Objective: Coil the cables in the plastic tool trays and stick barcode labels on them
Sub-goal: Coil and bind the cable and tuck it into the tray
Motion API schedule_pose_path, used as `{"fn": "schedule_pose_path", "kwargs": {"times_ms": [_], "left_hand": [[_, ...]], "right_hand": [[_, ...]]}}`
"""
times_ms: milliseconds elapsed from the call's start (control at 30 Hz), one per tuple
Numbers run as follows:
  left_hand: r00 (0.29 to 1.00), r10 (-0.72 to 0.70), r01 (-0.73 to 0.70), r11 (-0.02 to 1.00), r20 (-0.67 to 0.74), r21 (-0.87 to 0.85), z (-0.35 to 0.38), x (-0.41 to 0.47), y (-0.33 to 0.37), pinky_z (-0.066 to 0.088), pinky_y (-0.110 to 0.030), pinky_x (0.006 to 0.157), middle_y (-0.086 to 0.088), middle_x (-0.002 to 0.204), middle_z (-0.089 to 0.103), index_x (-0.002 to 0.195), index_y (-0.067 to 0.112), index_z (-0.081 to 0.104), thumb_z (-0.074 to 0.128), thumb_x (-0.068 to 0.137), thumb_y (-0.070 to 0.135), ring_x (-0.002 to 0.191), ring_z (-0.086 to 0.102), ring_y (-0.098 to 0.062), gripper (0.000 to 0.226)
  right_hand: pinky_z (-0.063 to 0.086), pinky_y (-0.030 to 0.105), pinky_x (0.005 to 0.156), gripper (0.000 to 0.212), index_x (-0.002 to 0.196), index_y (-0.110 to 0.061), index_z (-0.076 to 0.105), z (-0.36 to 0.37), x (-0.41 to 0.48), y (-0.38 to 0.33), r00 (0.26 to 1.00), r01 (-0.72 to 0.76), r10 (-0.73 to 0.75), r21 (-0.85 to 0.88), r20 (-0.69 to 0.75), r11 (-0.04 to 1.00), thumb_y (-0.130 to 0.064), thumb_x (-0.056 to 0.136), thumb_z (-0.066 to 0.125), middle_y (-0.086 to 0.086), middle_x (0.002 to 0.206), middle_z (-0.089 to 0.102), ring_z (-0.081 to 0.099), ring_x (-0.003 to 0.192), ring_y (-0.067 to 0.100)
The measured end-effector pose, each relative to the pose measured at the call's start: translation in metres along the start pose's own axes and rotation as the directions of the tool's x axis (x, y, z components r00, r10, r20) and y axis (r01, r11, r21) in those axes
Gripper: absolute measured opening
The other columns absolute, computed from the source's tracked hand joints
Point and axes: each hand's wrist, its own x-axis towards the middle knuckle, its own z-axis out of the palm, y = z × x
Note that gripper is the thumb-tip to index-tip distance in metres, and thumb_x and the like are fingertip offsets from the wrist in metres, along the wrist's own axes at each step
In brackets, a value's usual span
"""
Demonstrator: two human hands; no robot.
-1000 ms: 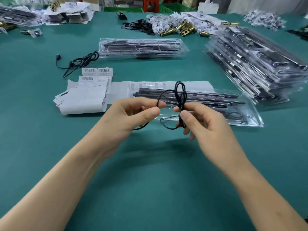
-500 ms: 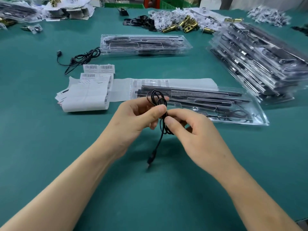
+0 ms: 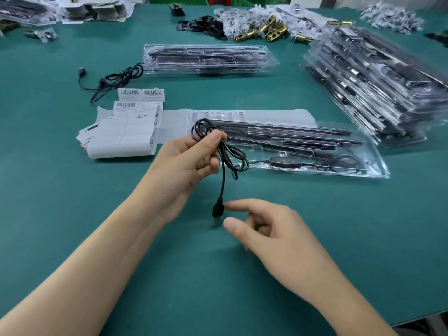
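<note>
while the left hand pinches a bundle of loops of the black cable between thumb and fingers at the centre of the frame, the loose tail hangs straight down and ends in a plug dangling just above the green table. the right hand sits lower, just right of centre, its thumb and forefinger spread apart on either side of the plug and closed on nothing; whether a fingertip touches the plug i cannot tell.

the cable runs on to the right into the clear plastic tray lying in the middle right of the frame, where an inline controller rests near the front wall.

the risks, as i judge them: the loops are held only by a fingertip pinch, so any easing of the left hand could let them spring open and undo the coil. pulling the tail hard could drag the controller out of its seat or shift the tray. the swinging plug is a small target and the right hand may miss it. the barcode labels lie in the upper left, just beside loose paper, and no label is visibly stuck on this tray, so that step appears to remain.
</note>
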Motion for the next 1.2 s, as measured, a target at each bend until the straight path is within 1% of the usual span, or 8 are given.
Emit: {"fn": "schedule_pose_path", "kwargs": {"times_ms": [233, 367, 500, 633, 800, 967, 1133, 1200], "left_hand": [[1.0, -0.022, 0.021, 0.998, -0.007, -0.067, 0.0, 0.0, 0.0, 0.053, -0.014, 0.064, 0.008, 0.072, 0.06, 0.084, 0.021, 0.082, 0.072, 0.082, 0.032, 0.056, 0.057, 0.0, 0.015], [0.999, -0.006, 0.004, 0.999, -0.037, -0.04, -0.004, 0.002, 0.003, 0.054, -0.016, 0.067, 0.008, 0.069, 0.057, 0.084, 0.019, 0.081, 0.071, 0.082, 0.032, 0.057, 0.054, -0.002, 0.017], [0.997, 0.069, -0.064, 0.987, -0.032, 0.151, -0.008, 0.003, 0.006, 0.053, -0.019, 0.069, 0.004, 0.068, 0.059, 0.093, 0.011, 0.075, 0.072, 0.079, 0.037, 0.06, 0.054, -0.006, 0.029], [0.989, 0.114, -0.141, 0.896, 0.09, 0.422, -0.009, 0.0, 0.007, 0.05, -0.018, 0.074, 0.003, 0.064, 0.061, 0.094, 0.002, 0.072, 0.075, 0.089, 0.035, 0.061, 0.056, -0.009, 0.034], [0.965, 0.072, -0.205, 0.804, 0.251, 0.559, -0.004, -0.006, 0.005, 0.046, -0.015, 0.071, 0.006, 0.064, 0.061, 0.092, 0.009, 0.073, 0.069, 0.093, 0.03, 0.062, 0.057, -0.007, 0.021], [0.97, 0.09, -0.183, 0.88, 0.225, 0.438, -0.001, -0.007, 0.006, 0.05, -0.013, 0.069, 0.012, 0.068, 0.067, 0.09, 0.019, 0.079, 0.068, 0.085, 0.036, 0.06, 0.058, -0.005, 0.021], [0.984, 0.088, -0.141, 0.915, 0.154, 0.377, 0.0, -0.006, 0.001, 0.052, -0.017, 0.068, 0.005, 0.076, 0.068, 0.093, 0.017, 0.08, 0.068, 0.094, 0.027, 0.061, 0.058, -0.007, 0.015], [0.989, 0.078, -0.118, 0.927, 0.123, 0.355, 0.002, -0.006, -0.002, 0.053, -0.017, 0.067, 0.007, 0.074, 0.069, 0.094, 0.015, 0.078, 0.069, 0.094, 0.025, 0.06, 0.058, -0.006, 0.013]], "right_hand": [[0.034, 0.016, 0.05, 0.022, 0.091, -0.033, 0.07, 0.02, 0.008, -0.009, 0.996, 0.04, -0.05, -0.118, -0.078, 0.992, -0.053, 0.083, 0.074, -0.009, 0.06, 0.052, 0.044, 0.05, 0.003], [0.042, 0.021, 0.046, 0.021, 0.081, -0.022, 0.06, 0.003, 0.0, -0.005, 0.989, 0.055, -0.027, 0.192, -0.146, 0.98, -0.037, 0.086, 0.073, 0.003, 0.073, 0.067, 0.069, 0.058, 0.008], [0.05, 0.024, 0.045, 0.008, 0.09, -0.027, 0.06, -0.013, -0.005, -0.01, 0.874, 0.26, -0.1, 0.283, -0.476, 0.923, -0.026, 0.092, 0.068, 0.005, 0.083, 0.075, 0.076, 0.068, 0.026], [0.055, 0.025, 0.052, 0.006, 0.099, -0.023, 0.061, -0.021, 0.011, -0.03, 0.782, 0.412, -0.148, 0.324, -0.605, 0.851, -0.02, 0.097, 0.065, 0.005, 0.092, 0.077, 0.078, 0.077, 0.024], [0.056, 0.024, 0.057, 0.006, 0.101, -0.02, 0.065, -0.024, 0.031, -0.048, 0.811, 0.421, -0.181, 0.34, -0.557, 0.841, -0.015, 0.101, 0.063, 0.002, 0.086, 0.078, 0.077, 0.079, 0.02], [0.052, 0.02, 0.062, 0.008, 0.097, -0.03, 0.073, -0.023, 0.036, -0.04, 0.825, 0.337, -0.32, -0.049, -0.465, 0.94, -0.023, 0.096, 0.07, -0.014, 0.085, 0.076, 0.072, 0.08, 0.008], [0.053, 0.032, 0.065, 0.007, 0.091, -0.031, 0.076, -0.012, 0.036, -0.028, 0.845, 0.302, -0.26, 0.017, -0.468, 0.953, -0.024, 0.091, 0.077, -0.012, 0.087, 0.076, 0.068, 0.077, 0.011], [0.054, 0.027, 0.068, 0.008, 0.089, -0.031, 0.077, -0.009, 0.037, -0.023, 0.838, 0.296, -0.249, 0.021, -0.486, 0.955, -0.023, 0.089, 0.079, -0.013, 0.084, 0.075, 0.068, 0.078, 0.009]]}}
